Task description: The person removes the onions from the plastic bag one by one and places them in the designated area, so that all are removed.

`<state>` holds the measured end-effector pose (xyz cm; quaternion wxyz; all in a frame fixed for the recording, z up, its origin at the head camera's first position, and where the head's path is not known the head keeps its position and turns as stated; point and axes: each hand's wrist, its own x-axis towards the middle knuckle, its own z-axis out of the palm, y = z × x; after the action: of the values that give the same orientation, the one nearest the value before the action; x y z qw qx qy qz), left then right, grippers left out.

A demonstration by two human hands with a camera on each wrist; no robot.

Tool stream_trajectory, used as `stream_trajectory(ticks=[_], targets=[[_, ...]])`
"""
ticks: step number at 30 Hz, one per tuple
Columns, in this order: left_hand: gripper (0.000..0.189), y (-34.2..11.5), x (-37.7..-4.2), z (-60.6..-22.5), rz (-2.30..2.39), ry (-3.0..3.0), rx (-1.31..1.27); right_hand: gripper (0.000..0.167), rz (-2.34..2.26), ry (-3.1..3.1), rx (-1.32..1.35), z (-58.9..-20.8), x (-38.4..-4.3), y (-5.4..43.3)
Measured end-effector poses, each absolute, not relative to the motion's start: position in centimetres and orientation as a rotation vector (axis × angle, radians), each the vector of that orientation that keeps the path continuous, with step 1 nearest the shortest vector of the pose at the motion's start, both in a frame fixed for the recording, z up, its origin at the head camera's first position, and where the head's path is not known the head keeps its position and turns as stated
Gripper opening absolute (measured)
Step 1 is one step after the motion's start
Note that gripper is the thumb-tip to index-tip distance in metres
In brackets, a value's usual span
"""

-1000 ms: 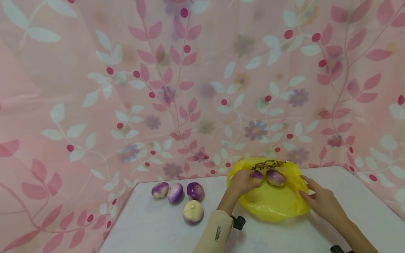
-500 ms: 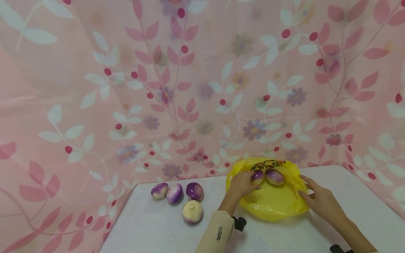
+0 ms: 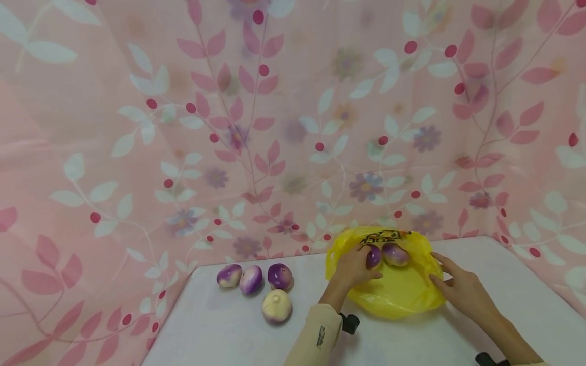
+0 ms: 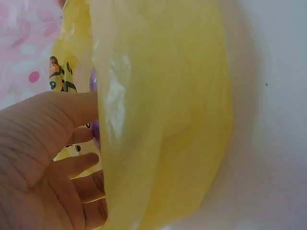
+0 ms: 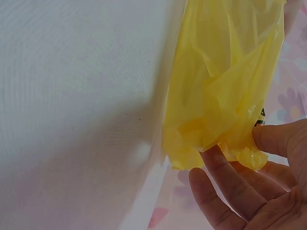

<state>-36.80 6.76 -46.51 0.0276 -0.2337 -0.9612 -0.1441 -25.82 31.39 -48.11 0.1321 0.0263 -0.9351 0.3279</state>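
A yellow plastic bag [image 3: 398, 300] with dark print stands with its mouth spread on the table. Inside it sit two turnip-like vegetables, purple and pale: a left one [image 3: 373, 257] and a right one [image 3: 396, 254]. My left hand [image 3: 354, 267] reaches in over the near-left rim, its spread fingers beside the left vegetable. In the left wrist view the bag wall hides some fingertips, and only slivers of purple [image 4: 96, 132] show. My right hand [image 3: 467, 287] holds the bag's right rim; thumb and fingers pinch the yellow film [image 5: 235, 120] in the right wrist view.
Several more such vegetables lie left of the bag, among them a purple one [image 3: 280, 276] and a cream one [image 3: 276, 306] with its nub up. A white-covered table [image 3: 220, 330] bears everything. Behind it hangs a pink floral curtain [image 3: 293, 127].
More of the left vegetable shows beside my left hand, whose fingers have loosened and drawn slightly back from it. My right hand keeps its place on the rim. The head view has shifted slightly.
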Motion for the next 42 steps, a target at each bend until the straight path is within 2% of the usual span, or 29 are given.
stream_trajectory(ticks=[4, 11, 17, 25, 33, 36, 42], targets=[[0.066, 7.0, -36.6, -46.3, -0.476, -2.983, -0.745, 0.062, 0.956, -2.700, 0.091, -48.2, -25.9, 31.6], [0.073, 7.3, -36.2, -46.1, -0.345, -2.998, -0.786, 0.061, 0.955, -2.690, 0.098, -48.2, -25.8, 31.5], [0.070, 7.0, -36.2, -46.3, -0.398, -3.002, -0.777, 0.062, 0.953, -2.713, 0.078, -48.2, -25.9, 31.5], [0.060, 6.5, -36.4, -46.1, -0.518, -3.006, -0.829, 0.062, 0.957, -2.695, 0.101, -48.1, -25.8, 31.4], [0.032, 6.0, -35.8, -46.2, -0.774, -3.117, -0.810, 0.061, 0.961, -2.686, 0.117, -48.1, -25.4, 31.2], [0.034, 5.9, -35.7, -46.2, -0.779, -3.127, -0.778, 0.061, 0.962, -2.690, 0.116, -48.1, -25.5, 31.2], [0.055, 5.8, -35.4, -45.4, -0.802, -3.138, -0.584, 0.062, 0.969, -2.697, 0.108, -48.0, -25.7, 31.2]])
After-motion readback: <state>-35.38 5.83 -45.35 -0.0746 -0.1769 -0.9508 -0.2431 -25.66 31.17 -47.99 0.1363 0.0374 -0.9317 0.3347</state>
